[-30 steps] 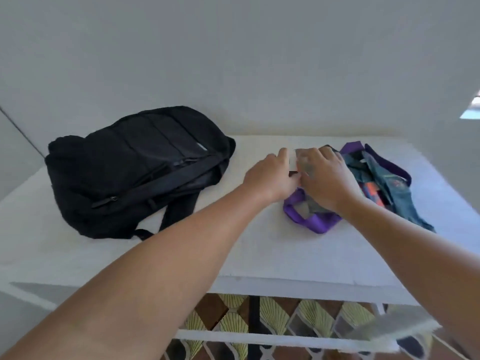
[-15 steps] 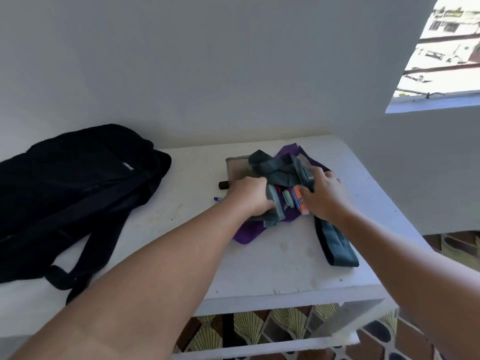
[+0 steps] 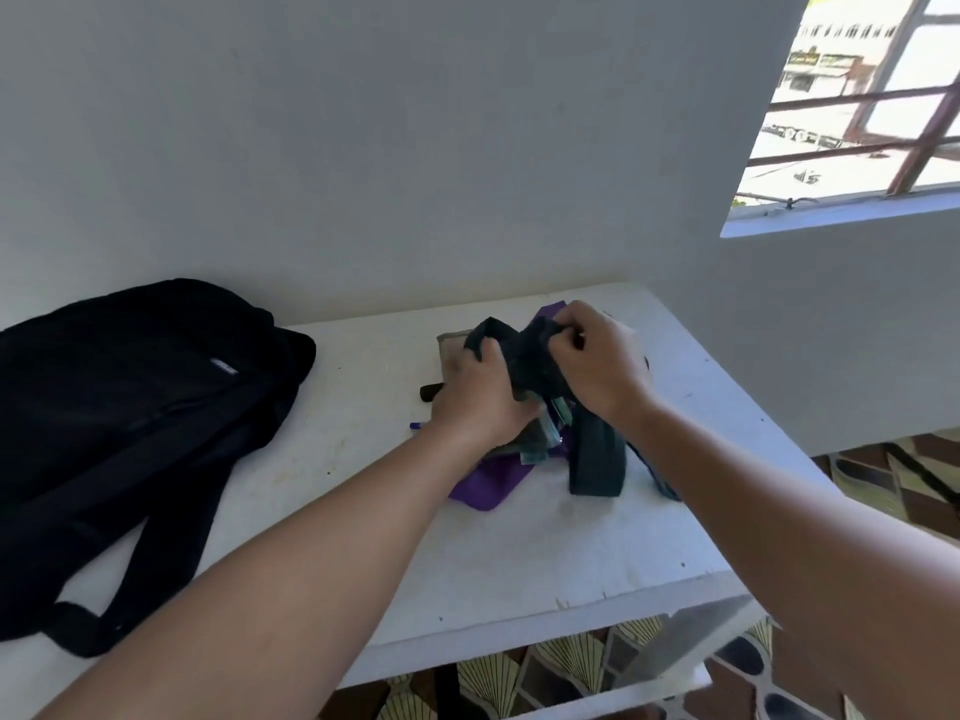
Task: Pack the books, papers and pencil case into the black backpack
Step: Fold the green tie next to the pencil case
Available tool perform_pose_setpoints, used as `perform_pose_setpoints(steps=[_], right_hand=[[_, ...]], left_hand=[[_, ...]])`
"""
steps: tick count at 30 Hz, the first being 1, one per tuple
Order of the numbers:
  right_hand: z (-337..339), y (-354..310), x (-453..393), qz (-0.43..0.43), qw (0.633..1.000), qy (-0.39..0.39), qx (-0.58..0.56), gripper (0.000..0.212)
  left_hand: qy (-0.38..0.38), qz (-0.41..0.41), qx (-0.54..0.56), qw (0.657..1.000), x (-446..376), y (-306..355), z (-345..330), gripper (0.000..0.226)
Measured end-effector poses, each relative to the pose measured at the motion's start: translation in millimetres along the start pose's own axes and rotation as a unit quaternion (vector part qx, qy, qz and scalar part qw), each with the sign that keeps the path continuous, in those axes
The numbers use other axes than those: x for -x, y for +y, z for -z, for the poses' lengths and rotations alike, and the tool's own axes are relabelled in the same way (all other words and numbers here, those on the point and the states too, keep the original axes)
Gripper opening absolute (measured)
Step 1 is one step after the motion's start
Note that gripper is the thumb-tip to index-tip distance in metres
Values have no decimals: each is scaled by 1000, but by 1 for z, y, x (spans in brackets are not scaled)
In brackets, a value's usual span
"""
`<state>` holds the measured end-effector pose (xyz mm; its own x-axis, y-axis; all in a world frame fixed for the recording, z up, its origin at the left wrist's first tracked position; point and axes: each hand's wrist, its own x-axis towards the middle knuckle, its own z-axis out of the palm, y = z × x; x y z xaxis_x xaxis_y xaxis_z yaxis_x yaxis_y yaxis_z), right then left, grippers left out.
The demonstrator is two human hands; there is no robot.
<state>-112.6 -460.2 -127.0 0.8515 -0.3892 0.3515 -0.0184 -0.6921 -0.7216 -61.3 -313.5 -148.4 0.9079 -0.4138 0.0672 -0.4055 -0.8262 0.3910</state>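
Observation:
The black backpack [image 3: 140,402] lies flat on the left of the white table [image 3: 519,553], its straps trailing toward the front edge. At the table's right, my left hand [image 3: 478,397] and my right hand [image 3: 597,361] both grip a dark teal fabric bag [image 3: 535,366] with long straps [image 3: 597,459], bunched up above a purple bag [image 3: 488,480]. Small colourful items show inside the teal bag under my hands. A grey flat piece [image 3: 449,341] lies behind my left hand.
A black pen-like object [image 3: 430,392] and a purple pen tip [image 3: 415,425] lie on the table left of my left hand. The wall stands close behind. A barred window [image 3: 857,106] is up right. Patterned floor tiles [image 3: 545,667] show below.
My hands have gathered the teal bag upward: the right hand rose to its top and the left hand closed on its left side. The view shifted right, so the backpack sits further left.

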Motion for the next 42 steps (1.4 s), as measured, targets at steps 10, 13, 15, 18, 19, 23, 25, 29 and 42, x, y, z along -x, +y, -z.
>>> perform_pose_setpoints(steps=[10,13,15,18,19,23,25,29,42], right_hand=[[-28,-41,-3,-43,974,0,-224,22],[-38,-18,-7,-50,995,-72,-44,44],[-43,-9,-4,-44,978,-171,115,63],[-52,-7,2,-33,948,-235,212,60],[-57,-7,3,-24,945,-235,225,56],[-72,-9,7,3,934,-241,263,47],[-77,-9,7,22,930,-242,274,38],[-76,-21,7,83,961,-162,207,28],[-50,-71,1,122,988,42,-83,35]], left_hand=[[136,-5,445,885,-1,-40,54,24],[157,77,604,777,-1,-60,79,24],[191,142,602,762,0,-85,92,21],[165,208,413,871,2,-135,94,14],[107,233,332,908,3,-148,90,38],[-51,280,65,956,15,-163,77,110],[-15,245,23,969,15,-154,75,107],[57,20,-15,998,10,-135,72,84],[193,53,358,912,-20,-106,68,14]])
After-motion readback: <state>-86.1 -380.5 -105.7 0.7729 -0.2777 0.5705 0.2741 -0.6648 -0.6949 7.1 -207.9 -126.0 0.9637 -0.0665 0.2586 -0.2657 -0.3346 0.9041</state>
